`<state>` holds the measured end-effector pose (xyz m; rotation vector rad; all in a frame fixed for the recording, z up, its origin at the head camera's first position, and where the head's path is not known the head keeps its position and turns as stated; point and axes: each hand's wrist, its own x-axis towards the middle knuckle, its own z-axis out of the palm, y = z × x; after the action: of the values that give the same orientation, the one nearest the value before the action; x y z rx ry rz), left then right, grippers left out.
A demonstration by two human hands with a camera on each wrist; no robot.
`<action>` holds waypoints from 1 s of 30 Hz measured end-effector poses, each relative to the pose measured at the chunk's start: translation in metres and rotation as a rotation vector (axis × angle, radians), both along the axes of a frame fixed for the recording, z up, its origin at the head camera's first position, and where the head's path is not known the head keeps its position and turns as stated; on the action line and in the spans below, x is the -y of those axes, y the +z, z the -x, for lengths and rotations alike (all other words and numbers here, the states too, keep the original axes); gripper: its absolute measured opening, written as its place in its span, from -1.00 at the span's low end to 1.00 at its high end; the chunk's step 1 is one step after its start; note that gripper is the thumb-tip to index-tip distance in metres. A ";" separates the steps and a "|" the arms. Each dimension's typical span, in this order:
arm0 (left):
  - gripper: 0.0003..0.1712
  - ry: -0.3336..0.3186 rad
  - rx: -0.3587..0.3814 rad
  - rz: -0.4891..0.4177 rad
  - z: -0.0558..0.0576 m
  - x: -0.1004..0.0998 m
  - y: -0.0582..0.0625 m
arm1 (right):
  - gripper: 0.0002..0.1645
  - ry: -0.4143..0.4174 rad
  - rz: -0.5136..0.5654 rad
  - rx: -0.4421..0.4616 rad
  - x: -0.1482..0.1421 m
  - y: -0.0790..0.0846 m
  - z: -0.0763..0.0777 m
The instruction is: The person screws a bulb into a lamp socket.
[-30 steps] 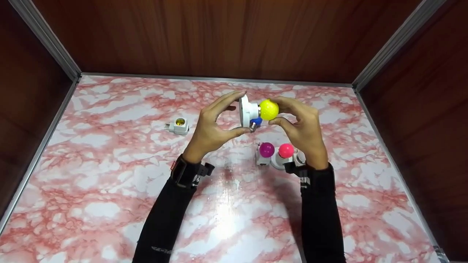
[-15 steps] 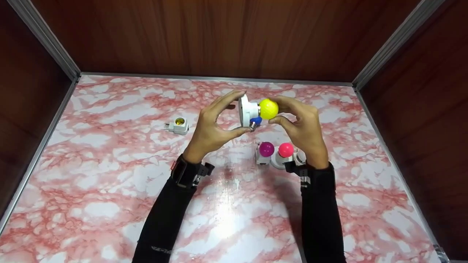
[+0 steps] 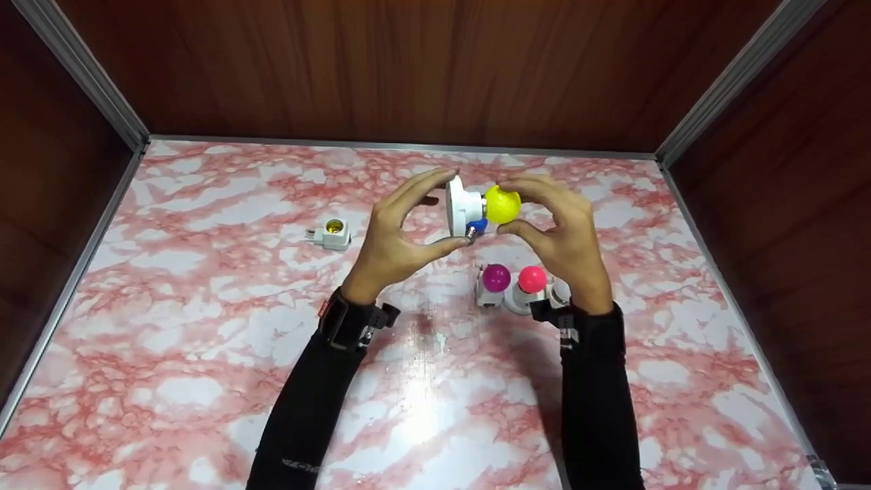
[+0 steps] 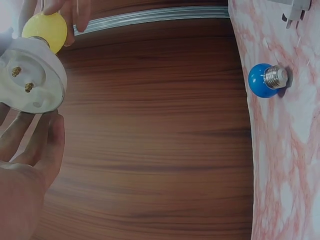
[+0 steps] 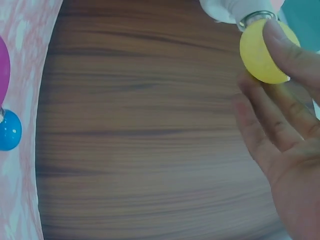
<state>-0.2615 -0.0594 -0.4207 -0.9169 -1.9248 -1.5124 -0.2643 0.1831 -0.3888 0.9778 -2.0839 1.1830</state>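
above the marbled tabletop (image 3: 204, 306), the yellow globe bulb (image 3: 502, 205) lay right of the white round-based lamp holder (image 3: 463, 209), their common axis running left to right, the left hand (image 3: 393, 239) clamped on the holder's rim and the right hand (image 3: 570, 235), nearer the bulb, pinching it.

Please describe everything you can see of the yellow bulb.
The yellow bulb has a round globe, plastic or glass by its look, and a silvery metal base. It is held sideways above the table, its base at the mouth of the white holder, with a band of metal showing. The right hand holds the globe between thumb and fingers.
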 end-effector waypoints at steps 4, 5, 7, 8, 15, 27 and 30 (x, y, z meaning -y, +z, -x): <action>-0.14 -0.006 -0.003 -0.006 0.000 0.000 0.001 | -0.37 -0.011 0.000 -0.008 0.001 0.000 0.000; -0.14 -0.007 -0.003 -0.005 0.000 0.000 0.001 | -0.36 -0.009 0.000 -0.005 0.001 0.000 0.000; -0.14 -0.005 -0.009 -0.003 0.001 -0.001 0.000 | -0.36 -0.008 -0.001 0.000 0.001 0.000 0.000; -0.14 -0.003 -0.012 -0.001 0.001 -0.001 0.000 | -0.35 -0.005 -0.001 0.003 0.001 0.000 0.000; -0.13 0.010 -0.014 0.000 0.000 0.000 0.001 | -0.34 0.025 0.011 -0.010 0.001 0.001 0.000; -0.12 -0.012 0.013 0.000 0.000 0.000 -0.001 | -0.41 -0.022 0.003 -0.024 0.002 -0.001 0.000; -0.11 -0.005 0.007 -0.001 0.000 0.000 -0.002 | -0.41 -0.012 -0.006 -0.008 0.002 0.000 0.000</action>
<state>-0.2615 -0.0593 -0.4222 -0.9179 -1.9278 -1.5207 -0.2645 0.1815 -0.3891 0.9700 -2.0851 1.1659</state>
